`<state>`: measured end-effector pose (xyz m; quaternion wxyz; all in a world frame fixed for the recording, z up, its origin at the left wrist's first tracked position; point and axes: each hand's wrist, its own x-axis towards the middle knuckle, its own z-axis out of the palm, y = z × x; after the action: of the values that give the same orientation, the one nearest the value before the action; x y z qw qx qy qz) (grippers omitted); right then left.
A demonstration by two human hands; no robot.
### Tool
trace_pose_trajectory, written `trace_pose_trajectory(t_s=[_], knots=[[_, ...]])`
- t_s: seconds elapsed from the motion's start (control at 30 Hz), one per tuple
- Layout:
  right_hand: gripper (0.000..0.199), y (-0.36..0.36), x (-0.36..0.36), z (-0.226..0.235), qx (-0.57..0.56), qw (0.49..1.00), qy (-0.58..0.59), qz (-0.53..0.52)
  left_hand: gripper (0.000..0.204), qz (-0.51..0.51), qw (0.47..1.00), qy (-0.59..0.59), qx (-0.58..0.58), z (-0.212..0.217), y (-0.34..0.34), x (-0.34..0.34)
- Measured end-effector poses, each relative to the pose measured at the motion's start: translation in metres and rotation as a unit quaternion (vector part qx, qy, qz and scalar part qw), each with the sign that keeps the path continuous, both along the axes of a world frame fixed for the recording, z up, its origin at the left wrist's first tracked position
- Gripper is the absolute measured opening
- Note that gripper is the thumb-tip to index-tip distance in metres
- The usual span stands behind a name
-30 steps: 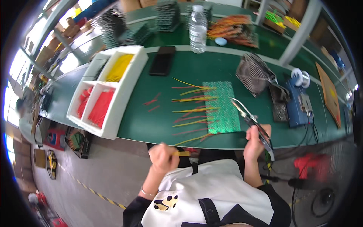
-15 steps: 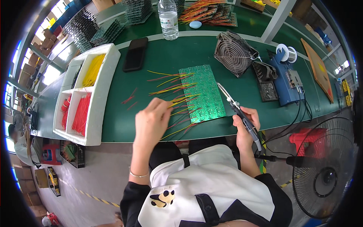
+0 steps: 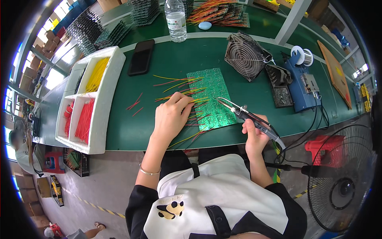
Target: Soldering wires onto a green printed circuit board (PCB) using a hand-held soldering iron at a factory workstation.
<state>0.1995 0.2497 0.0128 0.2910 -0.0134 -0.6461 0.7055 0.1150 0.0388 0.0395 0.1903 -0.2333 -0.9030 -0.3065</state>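
Head view, leftmost on the green desk (image 3: 137,129): one white foam box (image 3: 112,81) with four compartments, two showing red wires, one yellow, one dark. Beside it lie about three short red wires (image 3: 134,102), with one black phone (image 3: 141,57) behind. The left hand (image 3: 171,116) has its fingers pinched on one yellow wire (image 3: 199,100) at the left edge of one green circuit board (image 3: 221,109), mid-desk. Red and yellow wires (image 3: 171,77) fan leftward from the board; the hand covers some, so their total cannot be told. One bottle (image 3: 175,24) stands farther back. The right hand's (image 3: 256,137) fingers are wrapped around one soldering iron (image 3: 243,115), its tip over the board; contact is unclear. Rightward are one small grilled fan (image 3: 244,57) and one blue unit (image 3: 301,93) bearing one wire spool (image 3: 302,55).
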Motion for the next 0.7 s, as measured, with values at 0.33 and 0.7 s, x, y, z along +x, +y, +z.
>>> trace_pose_trajectory(t_s=[0.33, 0.7], knots=[[0.014, -0.0094, -0.0019, 0.0024, 0.001, 1.0, -0.014, 0.002, 0.008, -0.03, 0.993, 0.09, -0.067, -0.0053, -0.0029, -0.0018], [0.016, -0.0093, -0.0016, -0.0022, 0.052, 0.999, -0.005, -0.014, 0.025, -0.033, 0.986, 0.128, -0.105, -0.0087, -0.004, 0.0014]])
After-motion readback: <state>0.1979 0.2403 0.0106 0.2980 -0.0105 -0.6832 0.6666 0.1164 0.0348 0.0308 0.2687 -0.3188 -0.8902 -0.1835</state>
